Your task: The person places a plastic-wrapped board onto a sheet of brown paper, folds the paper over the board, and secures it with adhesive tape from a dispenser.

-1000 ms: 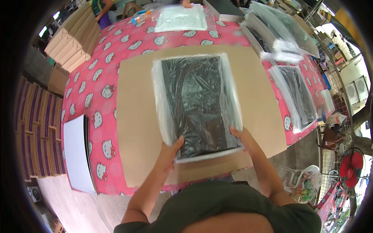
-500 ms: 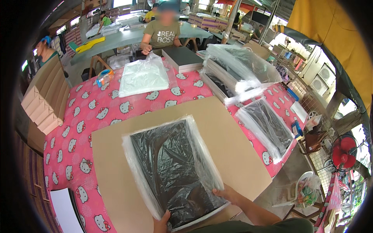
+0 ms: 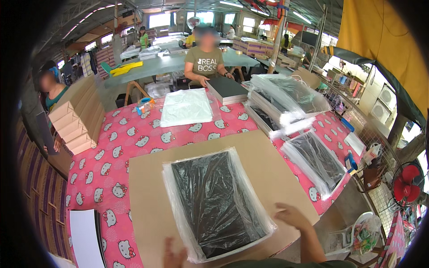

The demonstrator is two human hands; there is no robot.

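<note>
Right in front of me on the tabletop (image 3: 91, 187), a dark board in clear plastic (image 3: 214, 201) is lying flat on a big cardboard sheet (image 3: 147, 187). Neither of my hands has a grip on it: the right hand (image 3: 292, 216) is just beside its right edge, fingers loose, and the left hand (image 3: 173, 254) is blurry but looks released too, near the bottom left corner.

Progress-wise, I'd say this one's covered, but the plastic margins stick out unfolded, and I can't tell if it's sealed. More wrapped boards (image 3: 286, 100) are piled at the far right, plus a wrapped batch (image 3: 315, 161) closer in. Bare dark boards (image 3: 227, 87) sit by a co-worker (image 3: 203, 60), so there seem to be some without plastic.

Long axis runs away from me, far end leaning a bit left, toward the whitish plastic bags (image 3: 187, 107).
</note>
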